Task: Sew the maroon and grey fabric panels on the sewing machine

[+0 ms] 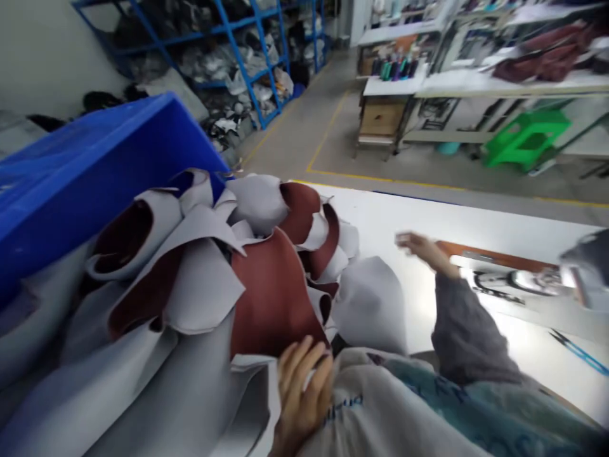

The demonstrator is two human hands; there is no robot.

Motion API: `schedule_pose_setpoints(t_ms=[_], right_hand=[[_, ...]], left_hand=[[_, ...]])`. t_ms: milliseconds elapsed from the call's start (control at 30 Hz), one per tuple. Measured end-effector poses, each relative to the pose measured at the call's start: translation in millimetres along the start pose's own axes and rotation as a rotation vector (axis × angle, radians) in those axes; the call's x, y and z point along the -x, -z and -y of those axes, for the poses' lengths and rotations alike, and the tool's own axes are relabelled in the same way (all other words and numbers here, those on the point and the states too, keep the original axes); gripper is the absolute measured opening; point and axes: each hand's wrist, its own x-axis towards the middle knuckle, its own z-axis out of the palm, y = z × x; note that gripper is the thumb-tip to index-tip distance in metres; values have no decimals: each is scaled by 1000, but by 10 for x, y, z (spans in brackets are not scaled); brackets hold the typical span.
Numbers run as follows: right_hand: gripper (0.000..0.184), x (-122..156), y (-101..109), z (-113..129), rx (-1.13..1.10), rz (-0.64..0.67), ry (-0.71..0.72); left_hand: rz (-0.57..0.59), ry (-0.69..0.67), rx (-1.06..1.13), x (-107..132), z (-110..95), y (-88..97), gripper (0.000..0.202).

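My left hand (307,384) lies on the heap at its near edge, fingers stretched and a little apart, touching the lower edge of a reddish-brown leather-like piece (269,295). Around it are many curled cut pieces, brown on one face and pale grey on the other, such as a grey piece (204,285) to the left. A rounded grey piece (368,304) lies on the white table (380,222) between my hands. Over the table to the right, my right hand (421,247) is stretched out; motion smears its fingers, and no held thing shows.
Behind the heap at left, a blue plastic crate (95,152) lies tipped on its side. A sewing machine (585,273) and blue-handled snips (583,352) are at right. Beyond stand blue shelving (228,28), a green stool (528,136) and a thread-laden side table (392,86).
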Motion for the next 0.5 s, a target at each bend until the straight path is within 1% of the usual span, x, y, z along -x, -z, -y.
schedule_pose_setpoints(t_ms=[33,67,100,133,167,200,267,300,333,367,400,433,467,500], right_hand=[[22,314,24,-467,26,-18,-113],[16,602,32,-884,38,-37,-178],[12,854,31,-1238,39,-55,-219],[9,1064,28,-1523,30,-47,-247],[8,1228,27,-1739,-13,-22,-254],[10,1341,27,-1890,-86,17,-248],[31,1420,5,-2040,-340,125,-213],[39,1398,-27,-2062,-379,160,-203],[45,1349,-77,-2063,-386,200,-181],[49,1287,-142,-2052,-390,248,-158],[51,1223,-210,-2032,-394,297,-123],[52,1168,-268,-2005,-398,356,-78],[51,1123,-298,-1967,-396,410,-32],[49,1092,-281,-1917,-392,465,17]], left_hand=[[-56,-28,54,-132,-164,-138,33],[-90,-51,101,-259,-322,-284,33],[-91,-70,129,-368,-471,-442,32],[-64,-82,132,-448,-607,-614,33],[-26,-92,120,-494,-727,-805,34],[16,-119,112,-505,-828,-1020,35],[128,-189,127,-429,-983,-1522,37],[174,-206,137,-354,-1043,-1799,36],[223,-161,96,-265,-1097,-2078,36],[246,-70,25,-168,-1149,-2345,35],[258,65,-43,-67,-1202,-2582,38],[216,199,-95,35,-1258,-2777,42],[157,309,-125,138,-1320,-2922,45],[100,396,-136,245,-1389,-3016,48]])
